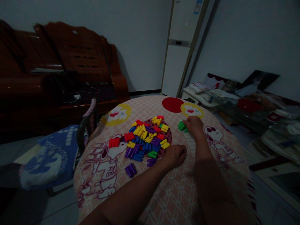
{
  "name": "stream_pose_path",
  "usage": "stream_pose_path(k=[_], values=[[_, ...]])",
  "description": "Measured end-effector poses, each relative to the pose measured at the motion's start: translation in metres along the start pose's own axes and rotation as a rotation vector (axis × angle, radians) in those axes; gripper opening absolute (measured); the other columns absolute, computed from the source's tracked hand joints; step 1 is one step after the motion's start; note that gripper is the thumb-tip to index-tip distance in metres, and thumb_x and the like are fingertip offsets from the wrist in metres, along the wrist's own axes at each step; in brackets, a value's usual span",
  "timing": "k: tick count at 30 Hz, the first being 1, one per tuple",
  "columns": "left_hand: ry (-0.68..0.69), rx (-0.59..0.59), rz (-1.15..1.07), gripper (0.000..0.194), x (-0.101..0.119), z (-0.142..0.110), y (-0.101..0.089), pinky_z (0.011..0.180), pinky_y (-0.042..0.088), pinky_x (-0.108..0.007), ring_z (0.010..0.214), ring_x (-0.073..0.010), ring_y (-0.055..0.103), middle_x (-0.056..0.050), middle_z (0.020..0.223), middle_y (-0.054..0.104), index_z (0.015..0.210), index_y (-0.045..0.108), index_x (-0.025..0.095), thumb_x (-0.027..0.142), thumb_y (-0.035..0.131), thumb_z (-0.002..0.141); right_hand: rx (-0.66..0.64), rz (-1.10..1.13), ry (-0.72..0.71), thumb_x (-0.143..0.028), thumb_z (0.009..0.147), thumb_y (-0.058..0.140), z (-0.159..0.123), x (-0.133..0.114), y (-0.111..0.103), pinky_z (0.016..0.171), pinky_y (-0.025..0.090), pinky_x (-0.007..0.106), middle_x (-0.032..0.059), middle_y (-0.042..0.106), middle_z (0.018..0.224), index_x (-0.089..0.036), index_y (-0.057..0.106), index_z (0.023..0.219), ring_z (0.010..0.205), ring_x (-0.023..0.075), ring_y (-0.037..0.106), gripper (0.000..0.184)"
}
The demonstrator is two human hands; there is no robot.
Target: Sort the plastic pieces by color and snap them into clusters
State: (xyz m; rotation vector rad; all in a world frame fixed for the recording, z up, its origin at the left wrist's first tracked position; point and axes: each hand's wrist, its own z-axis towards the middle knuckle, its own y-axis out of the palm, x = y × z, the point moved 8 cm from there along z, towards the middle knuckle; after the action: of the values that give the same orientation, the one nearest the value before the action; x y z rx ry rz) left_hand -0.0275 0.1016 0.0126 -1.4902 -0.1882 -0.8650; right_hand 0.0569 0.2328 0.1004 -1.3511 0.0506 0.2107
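The pile of coloured toy pieces [142,133] lies on the cloth-covered worktop [172,190]. Left of the pile is a red piece [114,142], and a loose purple piece [130,170] lies on its near side. Both could be missed, being apart from the rest. At the pile's near right edge, the left forearm and wrist could sweep pieces out of place if that arm slides left, since they lie so close. Right of the pile, the small green pieces [181,126] could twist or come apart if squeezed off-centre; a bump there could also tip them over.

The left hand [174,155] rests beside the pile's near right edge, fingers curled loosely inward, barely open; whether anything is under them cannot be told. The right hand [195,125], farther right of the pile, has thumb and fingers drawn nearly together, pinching the green pieces at their right side; the exact contact is hard to see.
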Motion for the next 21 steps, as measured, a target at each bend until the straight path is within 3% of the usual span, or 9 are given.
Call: stream_pose_path(k=[3, 6, 8, 15, 21], values=[[-0.009, -0.012, 0.003, 0.020, 0.000, 0.000, -0.001, 0.073, 0.045, -0.029, 0.087, -0.0212, 0.066, -0.006, 0.093, 0.073, 0.096, 0.067, 0.019, 0.027, 0.051, 0.088, -0.084, 0.044, 0.037, -0.032, 0.085, 0.065, 0.001, 0.021, -0.008, 0.067, 0.045, 0.024, 0.0114, 0.075, 0.079, -0.014, 0.075, 0.080, 0.082, 0.0206, 0.070, 0.021], [-0.011, -0.019, -0.001, 0.019, 0.002, -0.001, -0.002, 0.072, 0.045, -0.029, 0.085, -0.0203, 0.066, -0.006, 0.092, 0.072, 0.094, 0.067, 0.019, 0.026, 0.050, 0.088, -0.359, 0.051, 0.073, -0.024, 0.075, 0.072, -0.006, 0.036, 0.011, 0.057, 0.043, 0.023, 0.0083, 0.067, 0.057, -0.013, 0.070, 0.061, 0.060, 0.0175, 0.066, 0.018], [-0.016, -0.025, 0.001, 0.018, 0.003, -0.001, -0.002, 0.071, 0.045, -0.028, 0.085, -0.0200, 0.065, -0.006, 0.092, 0.072, 0.094, 0.066, 0.019, 0.026, 0.050, 0.089, -0.473, 0.120, 0.132, -0.019, 0.072, 0.072, -0.012, 0.044, 0.026, 0.051, 0.042, 0.022, 0.0068, 0.064, 0.050, -0.013, 0.066, 0.054, 0.049, 0.0150, 0.061, 0.020], [-0.017, -0.022, -0.019, 0.018, 0.002, 0.000, -0.002, 0.073, 0.045, -0.028, 0.085, -0.0195, 0.065, -0.005, 0.091, 0.072, 0.094, 0.067, 0.019, 0.026, 0.051, 0.088, -0.433, 0.451, 0.240, -0.018, 0.071, 0.074, -0.011, 0.048, 0.058, 0.038, 0.035, 0.019, -0.0029, 0.053, 0.040, -0.017, 0.054, 0.050, 0.034, 0.0085, 0.047, 0.029], [0.002, 0.012, -0.020, 0.017, 0.000, 0.000, 0.000, 0.073, 0.045, -0.028, 0.084, -0.0197, 0.065, -0.005, 0.090, 0.072, 0.094, 0.066, 0.019, 0.025, 0.051, 0.087, -0.434, 0.461, 0.264, -0.018, 0.070, 0.076, -0.012, 0.049, 0.057, 0.037, 0.033, 0.020, -0.0043, 0.049, 0.038, -0.017, 0.052, 0.049, 0.033, 0.0086, 0.045, 0.032]])
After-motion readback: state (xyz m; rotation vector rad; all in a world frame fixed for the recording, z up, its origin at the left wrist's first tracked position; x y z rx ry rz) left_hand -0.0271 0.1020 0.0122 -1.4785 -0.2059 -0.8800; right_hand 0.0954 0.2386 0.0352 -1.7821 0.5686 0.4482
